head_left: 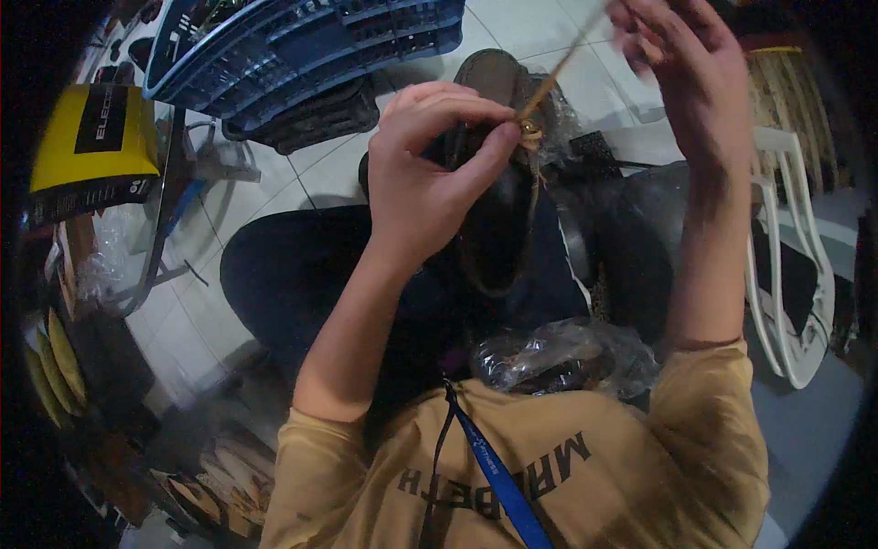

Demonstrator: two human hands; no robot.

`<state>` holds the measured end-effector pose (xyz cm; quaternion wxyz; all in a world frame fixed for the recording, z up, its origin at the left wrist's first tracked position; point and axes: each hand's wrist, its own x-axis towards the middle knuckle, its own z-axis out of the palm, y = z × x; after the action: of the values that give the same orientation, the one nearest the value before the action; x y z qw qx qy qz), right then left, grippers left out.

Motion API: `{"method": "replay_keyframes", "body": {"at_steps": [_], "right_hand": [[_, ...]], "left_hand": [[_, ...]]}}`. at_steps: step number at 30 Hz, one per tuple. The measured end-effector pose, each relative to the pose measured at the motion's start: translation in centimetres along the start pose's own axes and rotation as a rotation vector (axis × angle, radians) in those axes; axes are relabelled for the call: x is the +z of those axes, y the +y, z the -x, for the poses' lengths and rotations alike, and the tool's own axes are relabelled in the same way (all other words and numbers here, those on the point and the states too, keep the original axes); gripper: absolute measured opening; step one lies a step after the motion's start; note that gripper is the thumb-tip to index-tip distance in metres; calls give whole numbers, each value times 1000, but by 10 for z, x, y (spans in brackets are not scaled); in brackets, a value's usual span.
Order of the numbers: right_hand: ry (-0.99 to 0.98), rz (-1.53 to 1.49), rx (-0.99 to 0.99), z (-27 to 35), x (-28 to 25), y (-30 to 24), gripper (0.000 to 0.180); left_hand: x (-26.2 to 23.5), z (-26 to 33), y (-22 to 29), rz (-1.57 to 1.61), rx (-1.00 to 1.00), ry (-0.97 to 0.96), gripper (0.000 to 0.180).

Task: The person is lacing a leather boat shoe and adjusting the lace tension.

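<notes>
clear bag (562,352) on lap | left hand (430,174) pinches shoe (498,210) | right hand (681,64) pulls lace (558,69)

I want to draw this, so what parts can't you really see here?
Head view, all of it:
- Right hand: blurred by motion, fingertips cut off by the top edge.
- Cord: thin and blurred; its upper end is lost in that hand.
- Shoe: mostly hidden behind the left hand, and dark.
- Plastic bag on the lap: contents too dark to tell.
- Blue crate: cut off by the top edge.
</notes>
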<state>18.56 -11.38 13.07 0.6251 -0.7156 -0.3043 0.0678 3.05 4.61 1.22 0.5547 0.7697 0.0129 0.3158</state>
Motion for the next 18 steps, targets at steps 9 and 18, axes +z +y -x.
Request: {"method": "replay_keyframes", "body": {"at_steps": [9, 18], "right_hand": [[-85, 387, -188, 81, 23, 55, 22], [-166, 372, -243, 85, 18, 56, 13]], "left_hand": [[8, 3, -5, 84, -40, 92, 12], [6, 6, -1, 10, -4, 87, 12]]}}
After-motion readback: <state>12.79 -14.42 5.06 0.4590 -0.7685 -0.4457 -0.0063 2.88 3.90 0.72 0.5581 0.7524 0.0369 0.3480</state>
